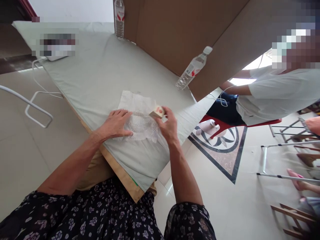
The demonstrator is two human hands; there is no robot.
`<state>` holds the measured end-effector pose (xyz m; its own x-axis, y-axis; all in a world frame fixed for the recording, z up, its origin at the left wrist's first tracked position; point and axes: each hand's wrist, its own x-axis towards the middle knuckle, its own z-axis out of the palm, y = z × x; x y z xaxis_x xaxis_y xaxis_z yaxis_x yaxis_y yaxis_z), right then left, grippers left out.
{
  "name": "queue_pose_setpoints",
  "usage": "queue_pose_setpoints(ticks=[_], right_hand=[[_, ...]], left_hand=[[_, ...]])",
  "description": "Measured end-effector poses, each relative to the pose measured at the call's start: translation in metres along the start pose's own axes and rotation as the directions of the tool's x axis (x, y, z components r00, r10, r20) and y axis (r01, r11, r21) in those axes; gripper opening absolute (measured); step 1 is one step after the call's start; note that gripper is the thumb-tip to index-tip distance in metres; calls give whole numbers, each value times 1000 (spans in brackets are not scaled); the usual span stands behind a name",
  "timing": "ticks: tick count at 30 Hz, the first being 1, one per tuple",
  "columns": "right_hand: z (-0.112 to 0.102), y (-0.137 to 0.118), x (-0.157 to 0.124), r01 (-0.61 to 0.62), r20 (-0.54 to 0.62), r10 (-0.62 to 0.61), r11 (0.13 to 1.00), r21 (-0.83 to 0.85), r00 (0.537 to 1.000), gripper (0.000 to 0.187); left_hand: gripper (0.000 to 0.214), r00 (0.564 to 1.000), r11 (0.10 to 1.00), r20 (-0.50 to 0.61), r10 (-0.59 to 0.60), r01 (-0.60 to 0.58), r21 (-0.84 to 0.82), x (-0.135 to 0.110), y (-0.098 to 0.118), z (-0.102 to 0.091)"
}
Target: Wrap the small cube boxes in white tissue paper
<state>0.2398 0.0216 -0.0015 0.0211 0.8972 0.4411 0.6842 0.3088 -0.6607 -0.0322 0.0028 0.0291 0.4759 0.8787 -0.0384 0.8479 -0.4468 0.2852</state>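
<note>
A sheet of clear bubble wrap (141, 116) lies spread over the pale tablecloth in front of me. My left hand (118, 123) rests flat on its left side, thumb and fingers apart. Between the thumb and fingers of my right hand (168, 126) is a small cream-coloured box (158, 112) with reddish print on top. That box is at the right edge of the wrap, slightly tilted; whether it touches the wrap I cannot tell.
A cardboard panel (160, 36) stands across the table's far side. Water bottles stand by it, one at the back (119, 20) and one nearer (193, 68). The table's wooden edge (120, 173) is close to my body. A person in a white shirt (282, 90) sits at right.
</note>
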Motion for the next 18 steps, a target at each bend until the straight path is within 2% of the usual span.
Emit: queue_pose_setpoints(ticks=[2, 4, 6, 8, 10, 12, 14, 16, 18], right_hand=[[-19, 25, 1, -101, -115, 96, 994, -45, 989, 50], [-36, 45, 0, -212, -136, 195, 969, -130, 971, 51], [-46, 55, -2, -268, -145, 240, 936, -228, 960, 57], [-48, 49, -6, -248, -191, 199, 925, -288, 961, 61], [-40, 29, -11, -152, -208, 91, 942, -298, 974, 59], [-24, 1, -17, 15, -71, -36, 963, -271, 997, 51], [-4, -24, -23, 146, 155, -109, 956, -253, 982, 51], [12, -40, -28, 189, 344, -92, 946, -261, 935, 57], [22, -47, -33, 187, 432, -46, 938, -291, 901, 61]], left_hand=[[88, 1000, 1000, -7, -1, 1, -2, 1, -1, 2], [88, 1000, 1000, -20, -3, 3, -4, 2, -1, 6], [88, 1000, 1000, -30, 1, -1, -1, 3, -2, 8], [88, 999, 1000, -31, 10, -10, 6, 3, -3, 10], [88, 1000, 1000, -17, 14, -13, 14, 5, -5, 9], [89, 1000, 1000, 0, 14, -14, 22, 6, -6, 7], [90, 1000, 1000, 16, 14, -14, 28, 7, -9, 4], [91, 1000, 999, 29, 9, -10, 31, 6, -12, 2], [91, 999, 999, 36, -3, 1, 34, 1, -14, 0]])
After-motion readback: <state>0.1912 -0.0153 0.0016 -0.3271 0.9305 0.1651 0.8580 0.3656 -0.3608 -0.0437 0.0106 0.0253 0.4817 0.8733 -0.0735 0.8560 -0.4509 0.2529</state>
